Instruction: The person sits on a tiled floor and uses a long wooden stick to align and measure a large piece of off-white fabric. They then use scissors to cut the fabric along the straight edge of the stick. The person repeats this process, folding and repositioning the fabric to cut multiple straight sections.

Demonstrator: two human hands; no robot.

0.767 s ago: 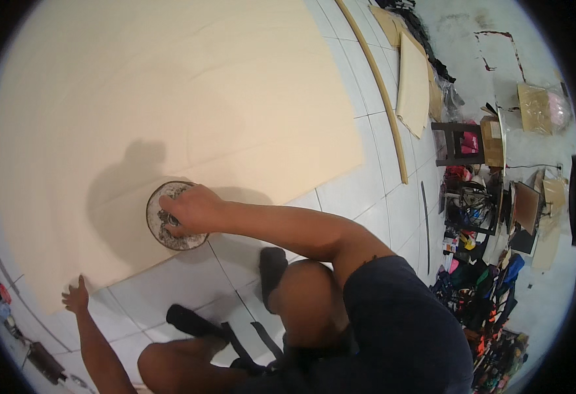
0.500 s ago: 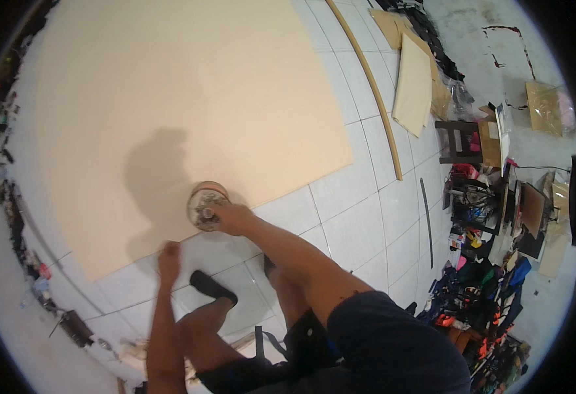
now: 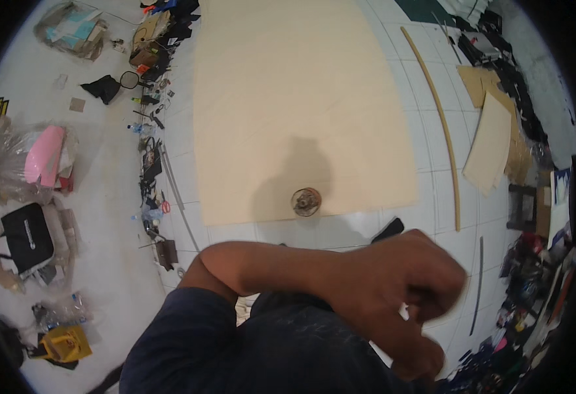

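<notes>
My left hand (image 3: 419,276) is raised in front of my body, with the forearm running across the lower middle of the view. Its fingers are bent and somewhat blurred, while the thumb stands apart below them. I see nothing in its grasp. My right hand is not in view. Beyond the left forearm, a round object (image 3: 306,202) with a reddish-brown rim and mottled brown middle rests on a large cream sheet (image 3: 268,118), close to its near edge. No hand touches it.
White floor tiles (image 3: 432,144) surround the sheet. A long, thin tan strip (image 3: 447,125) and folded cream sheets (image 3: 488,144) lie to the right. Plastic bags with a pink item (image 3: 45,157) and a black bag (image 3: 30,236) stand at the left. Clutter (image 3: 524,276) lines the right side.
My right hand has let go of the round object and left the view. My left hand has risen and swung across to the right. The view has shifted, showing more of the left side.
</notes>
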